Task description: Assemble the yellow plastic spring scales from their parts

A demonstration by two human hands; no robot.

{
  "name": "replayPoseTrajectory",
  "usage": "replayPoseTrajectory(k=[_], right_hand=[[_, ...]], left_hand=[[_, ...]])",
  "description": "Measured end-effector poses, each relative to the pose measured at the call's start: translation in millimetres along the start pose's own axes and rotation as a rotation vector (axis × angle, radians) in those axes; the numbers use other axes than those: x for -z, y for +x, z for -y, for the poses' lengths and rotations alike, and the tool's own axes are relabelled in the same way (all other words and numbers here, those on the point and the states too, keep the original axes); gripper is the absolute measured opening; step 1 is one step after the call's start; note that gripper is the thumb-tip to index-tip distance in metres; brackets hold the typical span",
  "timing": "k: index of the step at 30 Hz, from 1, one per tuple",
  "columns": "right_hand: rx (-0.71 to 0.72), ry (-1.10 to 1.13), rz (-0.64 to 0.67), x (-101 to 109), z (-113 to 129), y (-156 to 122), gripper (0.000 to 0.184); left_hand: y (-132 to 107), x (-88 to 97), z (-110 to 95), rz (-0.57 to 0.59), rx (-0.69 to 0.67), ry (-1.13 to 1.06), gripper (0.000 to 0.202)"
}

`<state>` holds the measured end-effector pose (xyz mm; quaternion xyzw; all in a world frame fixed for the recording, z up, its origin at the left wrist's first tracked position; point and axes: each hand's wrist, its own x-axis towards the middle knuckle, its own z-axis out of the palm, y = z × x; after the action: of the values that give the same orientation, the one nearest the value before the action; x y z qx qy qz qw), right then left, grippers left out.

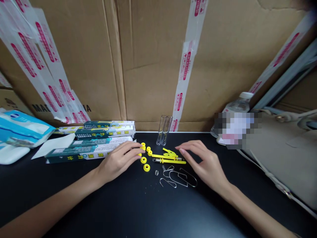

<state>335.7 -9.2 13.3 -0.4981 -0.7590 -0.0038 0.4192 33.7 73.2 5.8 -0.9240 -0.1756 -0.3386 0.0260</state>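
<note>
My left hand point(119, 162) rests by the yellow plastic caps, fingers stretched out and apart. Its fingertips touch or partly cover a yellow cap point(143, 145) at the top of the group. Other ring-shaped caps point(146, 168) lie just right of the fingers. Beside the yellow rods point(173, 161), which carry metal springs, my right hand point(206, 160) hovers with thumb and fingertips slightly apart and nothing visible between them. Below the rods lie bent metal hooks point(178, 178) and a small coil spring point(156, 172). Two clear tubes point(162, 130) stand upright behind.
Printed boxes point(84, 150) are stacked at the left, with a white paper slip point(53, 145) and a blue tissue pack point(24, 129) beside them. A plastic bottle point(239, 104) and a beige bag point(282, 152) occupy the right. A large cardboard box point(153, 82) walls off the black table's point(138, 211) back.
</note>
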Motion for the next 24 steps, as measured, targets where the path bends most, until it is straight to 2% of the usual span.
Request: replayPoseTrajectory(k=[3, 6, 10, 14, 19, 24], right_hand=[[0.084, -0.038, 0.085, 14.5, -4.3, 5.4, 0.016], [0.153, -0.066, 0.189, 20.2, -3.7, 6.7, 0.016], [0.225, -0.122, 0.3, 13.9, 2.3, 2.8, 0.023], [0.232, -0.175, 0.383, 6.3, 6.8, -1.4, 0.024], [0.202, -0.205, 0.4, 3.9, 7.8, -2.8, 0.025], [0.198, -0.231, 0.4, 2.0, 9.2, -2.4, 0.025]], left_hand=[[4.0, -2.2, -10.6, -0.028, 0.092, -0.019, 0.018], [4.0, -3.0, -23.5, -0.014, 0.141, -0.043, 0.014], [-5.0, 1.6, -37.4, 0.043, 0.15, -0.072, 0.016], [-14.1, 8.5, -42.1, 0.052, 0.132, -0.119, 0.013], [-11.6, 12.4, -48.1, 0.012, 0.077, -0.176, 0.014], [-4.2, 13.9, -70.8, -0.055, 0.044, -0.26, 0.022]])
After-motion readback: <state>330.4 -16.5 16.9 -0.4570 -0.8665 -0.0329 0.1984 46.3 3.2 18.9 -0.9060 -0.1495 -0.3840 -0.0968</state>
